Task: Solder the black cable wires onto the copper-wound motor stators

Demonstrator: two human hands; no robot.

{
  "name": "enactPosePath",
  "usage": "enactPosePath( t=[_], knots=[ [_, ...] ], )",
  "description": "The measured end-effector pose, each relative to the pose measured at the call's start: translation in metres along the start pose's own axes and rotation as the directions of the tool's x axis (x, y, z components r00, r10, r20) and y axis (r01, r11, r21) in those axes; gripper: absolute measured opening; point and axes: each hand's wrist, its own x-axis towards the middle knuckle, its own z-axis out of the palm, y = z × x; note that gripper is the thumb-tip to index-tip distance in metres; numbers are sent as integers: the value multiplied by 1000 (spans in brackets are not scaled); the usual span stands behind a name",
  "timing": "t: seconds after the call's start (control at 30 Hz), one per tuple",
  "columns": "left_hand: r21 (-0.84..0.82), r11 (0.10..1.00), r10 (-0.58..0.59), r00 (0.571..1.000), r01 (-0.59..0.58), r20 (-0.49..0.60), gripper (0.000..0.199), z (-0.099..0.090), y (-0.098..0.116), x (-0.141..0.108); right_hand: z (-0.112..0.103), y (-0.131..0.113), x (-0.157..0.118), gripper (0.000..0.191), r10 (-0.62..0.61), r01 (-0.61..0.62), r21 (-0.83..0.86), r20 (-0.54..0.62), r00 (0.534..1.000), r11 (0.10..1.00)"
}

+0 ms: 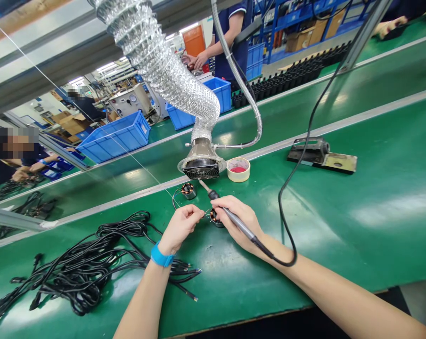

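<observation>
My right hand [243, 217] grips a soldering iron [239, 223], whose tip points up and left below the fume extractor hood. Fingertips of my left hand [184, 226], with a blue wristband [162, 255], are pinched on a thin wire beside a small motor stator with copper windings [213, 216]. That stator is partly covered by my right hand. Behind my left hand, a second stator [188, 190] sits on the green bench with a lead beside it. Black power cords [89, 263] with stripped ends lie in a heap left of my left wrist.
A silver flexible duct [170, 70] hangs down to a hood with a fan grille [200, 169]. Right of it are a tape roll [238, 170] and an iron stand [317, 154]. The iron's cable loops across the right side. Co-workers and blue bins [117, 136] are beyond the bench.
</observation>
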Motion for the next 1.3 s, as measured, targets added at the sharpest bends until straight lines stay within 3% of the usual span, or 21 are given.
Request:
enactPosePath(
  t=[0.33,0.57,0.73,0.97,1.3],
  knots=[
    [2,997,80,997,-80,7,34,6,2,-5,12,11,-5,50,3,-12,54,169,986,998],
    [118,984,131,991,-132,20,27,6,4,-8,18,13,-6,45,-5,4,4,134,991,1000],
    [211,956,189,978,-205,94,26,4,4,-8,16,11,-9,42,-15,17,-19,106,994,1000],
    [161,982,73,985,-98,154,30,-1,7,-7,12,5,-8,38,-7,9,-18,87,996,1000],
    [37,998,48,985,-55,167,35,-3,2,-2,12,8,-12,42,-7,13,-35,165,986,999]
  ],
)
